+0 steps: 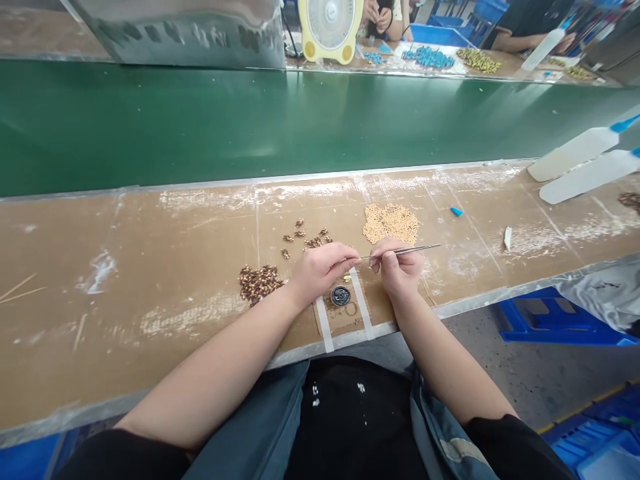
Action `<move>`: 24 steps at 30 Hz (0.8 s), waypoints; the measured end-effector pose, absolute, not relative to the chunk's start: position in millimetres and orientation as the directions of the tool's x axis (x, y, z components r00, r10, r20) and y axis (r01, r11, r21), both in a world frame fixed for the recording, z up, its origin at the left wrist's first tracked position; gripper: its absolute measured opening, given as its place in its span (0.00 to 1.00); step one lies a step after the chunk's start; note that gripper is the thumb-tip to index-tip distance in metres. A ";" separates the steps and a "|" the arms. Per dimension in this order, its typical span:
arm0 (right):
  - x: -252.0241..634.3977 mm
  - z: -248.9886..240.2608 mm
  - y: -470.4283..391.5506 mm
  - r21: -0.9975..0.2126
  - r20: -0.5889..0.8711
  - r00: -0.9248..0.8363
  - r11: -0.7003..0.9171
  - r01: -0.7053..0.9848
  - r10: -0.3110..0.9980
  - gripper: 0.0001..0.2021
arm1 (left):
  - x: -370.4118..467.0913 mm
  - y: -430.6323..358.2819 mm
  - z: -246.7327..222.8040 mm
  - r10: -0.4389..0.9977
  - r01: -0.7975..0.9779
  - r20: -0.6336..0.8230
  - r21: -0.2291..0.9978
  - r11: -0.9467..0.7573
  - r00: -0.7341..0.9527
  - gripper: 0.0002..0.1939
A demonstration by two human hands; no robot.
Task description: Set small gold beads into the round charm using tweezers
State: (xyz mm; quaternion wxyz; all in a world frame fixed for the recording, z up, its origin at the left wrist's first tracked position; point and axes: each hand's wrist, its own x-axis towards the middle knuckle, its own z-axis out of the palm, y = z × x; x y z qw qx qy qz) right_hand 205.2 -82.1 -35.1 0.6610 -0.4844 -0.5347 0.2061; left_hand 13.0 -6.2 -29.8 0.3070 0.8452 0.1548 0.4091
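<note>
My right hand (400, 270) grips a thin metal tool (423, 248), whose tip points left to the fingertips of my left hand (327, 267). The fingers of my left hand are pinched together; what they hold is too small to make out. Just below and between the hands stands a small round cup of dark material (341, 295). A pile of brown and gold pieces (259, 283) lies left of my left hand, and several similar pieces (300, 233) are scattered beyond it. Behind my right hand is a patch of small orange-tan beads (391, 223).
Past the brown worktable (190, 253) runs a green belt surface (215, 127). White bottles (575, 153) lie at the right, near a blue scrap (457, 211). A yellow fan (331, 30) and other people's hands (377, 17) are across the belt. A blue stool (545, 317) stands at the lower right.
</note>
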 end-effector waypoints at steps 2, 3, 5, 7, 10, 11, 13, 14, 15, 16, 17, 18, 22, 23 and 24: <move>204.4 -33.1 -82.5 -0.853 0.521 0.332 0.463 0.242 0.787 0.20 | 12.6 -6.3 -29.4 0.512 0.006 0.598 0.647 -0.762 0.617 0.14; 204.1 -32.2 -82.6 -0.853 0.521 0.333 0.462 0.244 0.786 0.20 | 12.4 -6.3 -29.2 0.515 0.009 0.594 0.650 -0.760 0.618 0.15; 203.9 -31.2 -82.7 -0.856 0.515 0.339 0.452 0.250 0.788 0.21 | 12.2 -6.4 -29.0 0.519 0.015 0.587 0.653 -0.757 0.621 0.16; 204.2 -31.1 -82.5 -0.856 0.516 0.335 0.458 0.240 0.788 0.21 | 12.2 -6.5 -28.7 0.514 0.014 0.587 0.650 -0.760 0.626 0.16; 204.6 -31.9 -81.8 -0.841 0.541 0.310 0.505 0.193 0.782 0.18 | 12.2 -6.6 -28.3 0.506 0.012 0.594 0.641 -0.768 0.626 0.15; 204.4 -32.1 -81.5 -0.839 0.544 0.303 0.513 0.182 0.782 0.17 | 12.3 -6.6 -28.2 0.503 0.013 0.596 0.638 -0.770 0.626 0.15; 203.6 -32.4 -80.8 -0.843 0.537 0.306 0.511 0.167 0.786 0.18 | 12.6 -6.9 -28.2 0.497 0.011 0.603 0.629 -0.777 0.624 0.15; 203.0 -32.7 -80.4 -0.848 0.528 0.310 0.507 0.154 0.790 0.19 | 12.8 -7.1 -28.2 0.494 0.009 0.608 0.625 -0.781 0.621 0.15; 202.5 -33.0 -80.0 -0.853 0.519 0.316 0.504 0.135 0.794 0.20 | 13.1 -7.3 -28.2 0.492 0.007 0.612 0.622 -0.783 0.619 0.16; 202.0 -33.6 -79.7 -0.859 0.507 0.322 0.500 0.112 0.799 0.21 | 13.4 -7.5 -28.4 0.492 0.007 0.614 0.621 -0.784 0.618 0.16; 201.7 -34.2 -79.4 -0.864 0.495 0.326 0.495 0.088 0.806 0.21 | 13.8 -7.7 -28.6 0.492 0.008 0.612 0.621 -0.783 0.619 0.17; 201.5 -34.8 -79.2 -0.870 0.482 0.328 0.488 0.067 0.813 0.21 | 14.2 -7.8 -29.0 0.493 0.011 0.608 0.623 -0.782 0.622 0.18; 200.6 -36.2 -79.0 -0.876 0.462 0.321 0.481 0.024 0.827 0.19 | 16.1 -8.3 -31.7 0.497 0.016 0.580 0.641 -0.767 0.645 0.17; 200.4 -36.2 -79.0 -0.872 0.469 0.316 0.489 0.016 0.825 0.19 | 16.5 -8.5 -32.3 0.499 0.014 0.573 0.648 -0.761 0.650 0.17; 200.3 -36.2 -79.0 -0.867 0.477 0.312 0.499 0.012 0.822 0.18 | 16.9 -8.7 -32.8 0.503 0.014 0.564 0.656 -0.754 0.654 0.17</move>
